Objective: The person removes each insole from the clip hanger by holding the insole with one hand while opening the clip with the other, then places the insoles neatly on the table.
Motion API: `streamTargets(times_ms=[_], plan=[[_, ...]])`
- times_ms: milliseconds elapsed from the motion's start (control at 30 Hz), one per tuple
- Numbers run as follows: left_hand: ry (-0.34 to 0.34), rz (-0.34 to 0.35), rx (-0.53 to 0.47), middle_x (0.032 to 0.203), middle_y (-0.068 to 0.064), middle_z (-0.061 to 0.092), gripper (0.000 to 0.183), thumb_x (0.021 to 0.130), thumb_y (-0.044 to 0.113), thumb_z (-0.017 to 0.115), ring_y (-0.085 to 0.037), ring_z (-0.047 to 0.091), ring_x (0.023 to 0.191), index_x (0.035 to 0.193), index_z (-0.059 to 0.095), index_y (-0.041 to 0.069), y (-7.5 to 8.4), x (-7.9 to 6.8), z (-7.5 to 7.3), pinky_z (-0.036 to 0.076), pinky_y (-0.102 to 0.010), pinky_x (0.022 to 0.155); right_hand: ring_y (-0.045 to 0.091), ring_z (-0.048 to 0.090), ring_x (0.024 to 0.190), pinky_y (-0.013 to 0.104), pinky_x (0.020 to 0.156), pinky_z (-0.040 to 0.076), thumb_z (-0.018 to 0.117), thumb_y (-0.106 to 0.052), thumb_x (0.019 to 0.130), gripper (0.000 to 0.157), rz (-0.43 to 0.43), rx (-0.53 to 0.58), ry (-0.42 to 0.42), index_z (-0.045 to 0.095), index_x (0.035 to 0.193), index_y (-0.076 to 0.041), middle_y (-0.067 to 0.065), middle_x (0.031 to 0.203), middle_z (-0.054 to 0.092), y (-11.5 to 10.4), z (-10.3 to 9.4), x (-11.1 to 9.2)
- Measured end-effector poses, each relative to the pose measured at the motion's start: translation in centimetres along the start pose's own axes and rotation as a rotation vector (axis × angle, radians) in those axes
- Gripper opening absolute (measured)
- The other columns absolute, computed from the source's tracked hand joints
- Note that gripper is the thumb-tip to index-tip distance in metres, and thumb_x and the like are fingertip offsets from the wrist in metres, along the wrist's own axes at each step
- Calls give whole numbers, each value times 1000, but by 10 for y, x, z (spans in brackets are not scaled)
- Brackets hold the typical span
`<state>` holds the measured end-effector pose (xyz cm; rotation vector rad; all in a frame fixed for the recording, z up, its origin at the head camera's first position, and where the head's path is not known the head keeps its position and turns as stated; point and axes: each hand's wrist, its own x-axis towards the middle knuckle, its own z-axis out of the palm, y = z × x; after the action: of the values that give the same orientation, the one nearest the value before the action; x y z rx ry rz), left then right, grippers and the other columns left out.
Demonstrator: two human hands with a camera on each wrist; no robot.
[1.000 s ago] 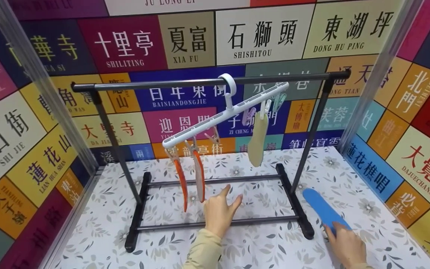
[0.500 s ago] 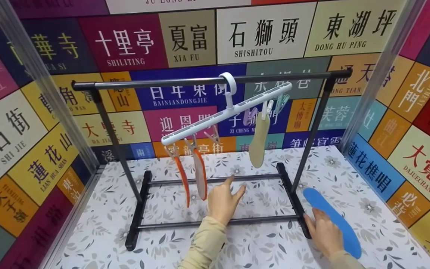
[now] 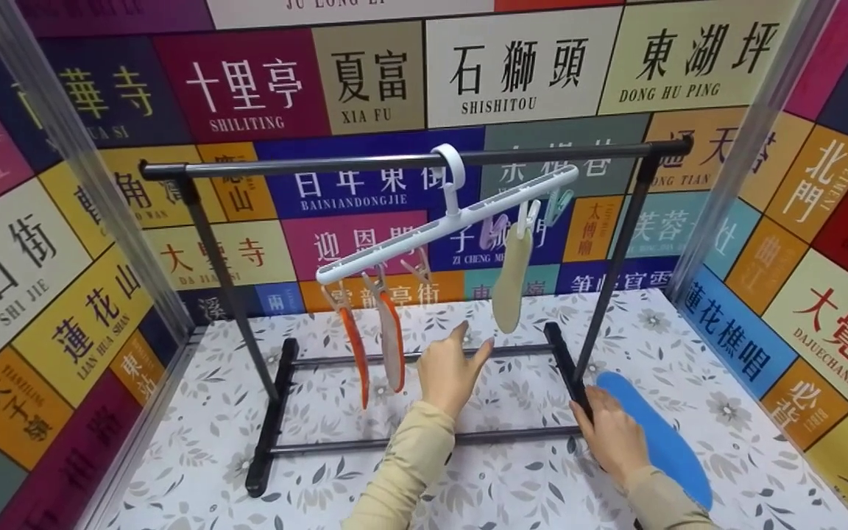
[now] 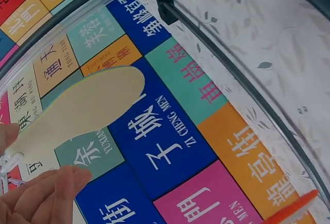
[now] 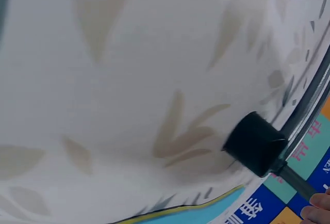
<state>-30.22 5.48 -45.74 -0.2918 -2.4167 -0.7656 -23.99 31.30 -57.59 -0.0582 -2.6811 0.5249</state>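
My left hand [image 3: 447,375] is raised over the rack's base, thumb and forefinger stretched apart and holding nothing. Just beyond it, a cream insole [image 3: 511,283] hangs from a white clip [image 3: 528,215] on the white hanger [image 3: 394,252]. In the left wrist view the cream insole [image 4: 93,100] appears beside my fingers [image 4: 72,180]; contact cannot be told. My right hand [image 3: 615,434] reaches beside the rack's right foot, fingers extended; whether it touches the rack is unclear. A blue insole [image 3: 663,442] lies on the table to its right, partly behind the forearm.
The black rack [image 3: 306,163] carries the tilted hanger. Two orange-edged insoles [image 3: 391,342] hang at its lower left end. Spare clips, including a green one [image 3: 559,206], hang too. Patterned panels [image 3: 520,70] stand behind the flowered tablecloth [image 3: 196,442].
My right hand has come off the blue insole and moved left and forward towards the rack's right foot. My left hand has risen slightly rightward. The blue insole's near end has shifted.
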Motion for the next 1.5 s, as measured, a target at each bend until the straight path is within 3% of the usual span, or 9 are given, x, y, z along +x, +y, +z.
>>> streamTargets(times_ms=[200,333,600,1133,1333,1500], plan=[[1,8,-24,60,-10,67,49,86,51,70,-25,61,49,118,73,14,7,13,3,44,-34,44,50,52,125,62,96,45,58,-37,99,57,-27,-8,2,54,137,5,27,138,54,-9,5,6],[21,22,-4,64,-11,70,48,86,51,70,-27,64,52,116,74,14,12,24,4,47,-37,47,48,49,129,59,100,43,59,-39,98,60,-63,-9,19,52,138,5,27,139,54,-16,7,14],[-26,1,41,59,-8,66,45,87,55,66,-25,65,54,112,75,19,16,40,8,45,-37,45,42,57,123,55,94,49,66,-36,94,59,-143,-32,133,56,134,6,25,133,59,-28,13,29],[-41,59,33,75,-8,75,43,92,53,63,-27,68,57,106,75,15,26,69,3,50,-38,49,45,53,127,58,92,49,60,-45,96,68,-134,-26,75,48,143,3,25,141,53,-41,2,60],[-36,69,50,81,-7,76,49,92,54,61,-28,69,61,116,73,13,28,75,3,52,-38,53,45,50,131,57,99,45,63,-48,93,73,-124,-6,75,47,143,4,26,142,51,-44,2,69],[-17,83,43,74,-12,74,52,92,54,61,-25,65,53,121,71,13,30,78,2,49,-36,49,44,49,132,57,100,44,66,-49,91,77,-142,8,94,47,143,4,26,143,51,-49,2,76]])
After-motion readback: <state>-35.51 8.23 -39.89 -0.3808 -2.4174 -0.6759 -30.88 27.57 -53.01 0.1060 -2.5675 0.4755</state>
